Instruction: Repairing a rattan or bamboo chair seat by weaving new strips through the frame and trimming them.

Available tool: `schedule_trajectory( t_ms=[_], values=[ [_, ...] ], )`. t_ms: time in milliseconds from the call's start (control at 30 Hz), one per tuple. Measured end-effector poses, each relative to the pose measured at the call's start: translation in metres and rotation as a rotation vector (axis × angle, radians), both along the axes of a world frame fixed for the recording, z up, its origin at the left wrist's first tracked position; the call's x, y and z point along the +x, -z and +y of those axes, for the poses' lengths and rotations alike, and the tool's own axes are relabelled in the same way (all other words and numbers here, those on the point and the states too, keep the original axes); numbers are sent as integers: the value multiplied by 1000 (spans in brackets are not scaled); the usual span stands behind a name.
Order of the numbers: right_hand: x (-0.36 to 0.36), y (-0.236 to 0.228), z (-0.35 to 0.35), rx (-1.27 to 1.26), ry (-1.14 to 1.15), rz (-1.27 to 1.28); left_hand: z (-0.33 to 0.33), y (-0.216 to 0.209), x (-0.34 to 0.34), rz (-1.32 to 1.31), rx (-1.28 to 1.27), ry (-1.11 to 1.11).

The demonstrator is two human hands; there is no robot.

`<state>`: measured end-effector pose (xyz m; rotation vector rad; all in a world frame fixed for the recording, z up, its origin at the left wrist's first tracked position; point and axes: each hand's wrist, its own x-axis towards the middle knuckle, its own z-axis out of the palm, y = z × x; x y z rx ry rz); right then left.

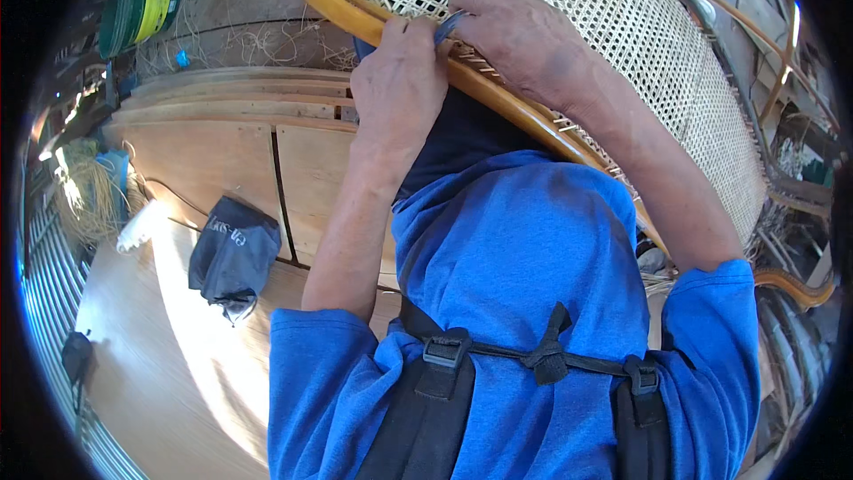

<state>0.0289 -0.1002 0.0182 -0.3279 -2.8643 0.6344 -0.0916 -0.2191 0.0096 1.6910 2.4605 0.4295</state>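
Observation:
A curved, honey-brown wooden frame (498, 98) with woven cane webbing (613, 9) leans across my lap. My left hand (400, 76) is closed at the frame's inner edge, its fingertips bent down against the cane; what they pinch is hidden. Just to the right, my right hand (524, 36) rests over the webbing, closed on a small dark grey tool (450, 27). The tool's tip points toward my left fingers, and its kind cannot be made out. Short loose cane ends (569, 129) stick out along the frame's near edge.
A dark cloth bag (235, 253) lies on wooden panels to the left. Farther back stand a green bucket (138, 16) with a yellow label and scattered cane scraps (267, 43). A bundle of cane strands (84, 191) is at far left. Curved wooden pieces (795, 289) lie at right.

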Motion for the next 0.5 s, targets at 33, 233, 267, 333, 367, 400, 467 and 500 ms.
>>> schedule_trajectory(
  t_ms=[33, 233, 267, 333, 367, 400, 467, 500],
  values=[
    [-1, 2, 3, 11, -62, 92, -1, 0, 1, -9, 24, 8],
    [7, 13, 20, -229, -121, 3, -3, -5, -2, -63, -47, -19],
    [10, 17, 21, -230, -67, -18, -3, -7, -2, -70, -42, -22],
    [10, 25, 21, -204, -52, 5, -6, -14, -3, -49, -20, -73],
    [9, 27, 19, -191, -44, -18, -8, -16, -7, -57, -23, -72],
    [7, 27, 16, -179, -36, -41, -11, -18, -12, -60, -28, -89],
    [4, 28, 13, -145, -19, -34, -13, -20, -15, -65, -35, -103],
    [4, 29, 13, -140, -12, -30, -14, -20, -15, -106, -81, -134]
  ],
)
